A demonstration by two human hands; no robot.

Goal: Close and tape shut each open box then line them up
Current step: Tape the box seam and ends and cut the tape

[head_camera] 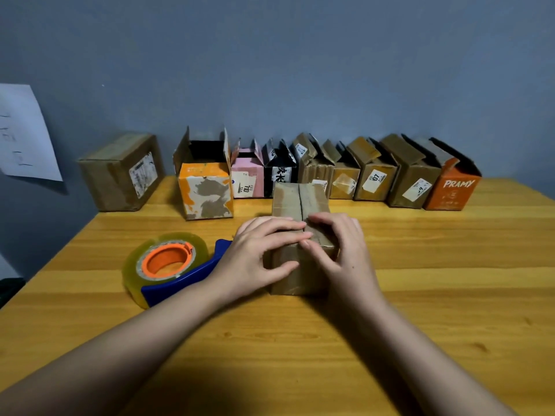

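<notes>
A small brown cardboard box stands in the middle of the wooden table, its two top flaps folded down and meeting at a centre seam. My left hand lies over the left flap with its fingers flat and its thumb on the box's near face. My right hand presses the right flap, fingers bent at the seam. A roll of clear tape on a blue dispenser with an orange core lies just left of my left hand. Several open boxes stand in a row along the wall.
The row at the back runs from an orange-and-white open box to an orange box marked PRAMY. A closed brown box stands at the far left corner. A sheet of paper hangs on the left wall.
</notes>
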